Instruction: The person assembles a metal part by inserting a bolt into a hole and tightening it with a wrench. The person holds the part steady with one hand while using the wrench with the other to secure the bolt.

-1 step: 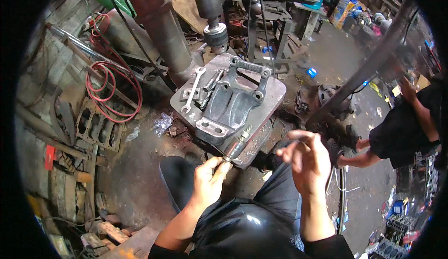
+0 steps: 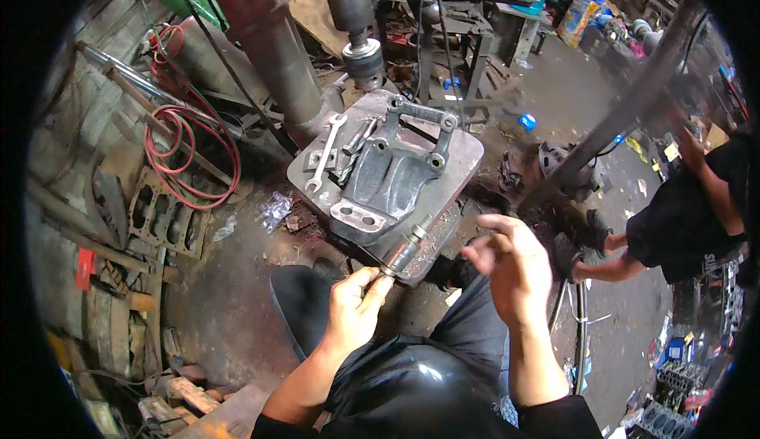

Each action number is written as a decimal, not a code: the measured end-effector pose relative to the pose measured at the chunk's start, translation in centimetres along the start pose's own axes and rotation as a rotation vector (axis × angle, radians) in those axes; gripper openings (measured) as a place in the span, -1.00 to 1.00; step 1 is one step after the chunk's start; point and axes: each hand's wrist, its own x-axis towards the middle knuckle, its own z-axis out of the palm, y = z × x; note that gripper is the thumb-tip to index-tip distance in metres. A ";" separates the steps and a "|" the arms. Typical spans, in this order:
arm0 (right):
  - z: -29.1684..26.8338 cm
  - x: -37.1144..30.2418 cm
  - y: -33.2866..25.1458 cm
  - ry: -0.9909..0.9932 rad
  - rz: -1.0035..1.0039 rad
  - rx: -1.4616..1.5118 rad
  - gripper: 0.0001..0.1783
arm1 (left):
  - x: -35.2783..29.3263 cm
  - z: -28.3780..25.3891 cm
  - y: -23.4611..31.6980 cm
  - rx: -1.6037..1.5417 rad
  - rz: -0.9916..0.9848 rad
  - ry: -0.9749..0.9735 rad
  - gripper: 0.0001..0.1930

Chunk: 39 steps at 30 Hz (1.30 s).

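Gripping a metal cylinder (image 2: 401, 254) by its lower end with the left hand (image 2: 355, 304), just on the near side of a dark metal bracket (image 2: 384, 182), with the threaded end pointing away and slightly right. Holding the right hand (image 2: 514, 273) half-curled and slightly blurred in the air, apart from the cylinder, nearer than the bracket and to its right. Beneath the bracket, a grey metal surface (image 2: 465, 152). Just left of the bracket, a double-ended wrench (image 2: 325, 154) and drill bits (image 2: 358, 151). Beyond the bracket, a drill chuck (image 2: 362, 60). Well right of the bracket, a person in dark clothing (image 2: 687, 237).
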 end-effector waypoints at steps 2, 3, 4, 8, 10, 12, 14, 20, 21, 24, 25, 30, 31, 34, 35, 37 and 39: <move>0.1 0.2 0.7 -0.088 0.021 -0.279 -0.54 | -0.1 -0.2 1.0 0.059 -0.095 -0.089 -0.80; -0.2 0.8 0.8 -0.187 -0.225 -0.743 -0.44 | 0.0 -0.4 1.7 0.099 0.009 -0.114 -0.81; -0.1 1.0 1.1 -0.280 -0.359 -0.867 -0.40 | 0.2 -0.7 2.5 0.163 0.054 -0.147 -0.81; 0.2 1.0 1.6 -0.693 -0.201 -1.015 -0.36 | 1.0 -2.5 5.6 0.376 0.146 -0.289 -0.81; 0.4 0.8 2.3 -0.679 -0.099 -0.952 -0.43 | 1.3 -3.4 6.5 0.322 0.032 -0.361 -0.70; 0.4 0.2 3.4 -0.591 -0.052 -0.807 -0.50 | 1.9 -4.0 6.5 0.234 -0.003 -0.315 -0.57; 0.4 -0.7 4.9 -0.465 0.070 -0.555 -0.54 | 2.4 -3.9 5.6 -0.106 -0.037 -0.288 -0.28; 2.0 -3.5 8.6 -0.180 0.294 -0.015 -0.74 | 0.6 2.8 -0.2 -0.435 0.028 -0.153 -0.51; 2.7 -3.8 8.8 -0.161 0.276 -0.078 -0.74 | 0.2 4.3 -1.1 -0.490 0.012 -0.144 -0.58; 3.8 -4.5 8.1 -0.133 0.101 -0.289 -0.60 | 0.0 6.1 -2.7 -0.710 -0.058 -0.151 -0.72; 3.5 -4.5 7.4 -0.186 0.023 -0.431 -0.58 | 0.0 6.1 -2.9 -0.717 -0.068 -0.157 -0.72; -0.1 -3.2 2.9 -0.277 -0.154 -0.964 -0.69 | -0.2 3.8 -1.8 -0.612 -0.209 -0.239 -0.81; -0.4 -2.8 2.3 -0.215 -0.118 -0.951 -0.75 | -0.3 3.3 -1.5 -0.610 -0.264 -0.286 -0.79; 0.2 -1.4 1.4 -0.088 0.114 -0.590 -0.77 | -0.6 3.0 -0.7 -0.331 -0.160 -0.265 -0.70; 0.6 -0.9 1.3 -0.076 0.107 -0.536 -0.76 | -0.7 3.1 -0.5 -0.180 -0.069 -0.242 -0.67; 1.5 -0.2 1.4 -0.093 0.102 -0.381 -0.75 | -1.0 3.0 0.0 -0.055 -0.013 -0.231 -0.63; 1.8 0.2 1.5 -0.135 0.094 -0.330 -0.75 | -1.2 2.8 0.5 0.016 0.008 -0.214 -0.61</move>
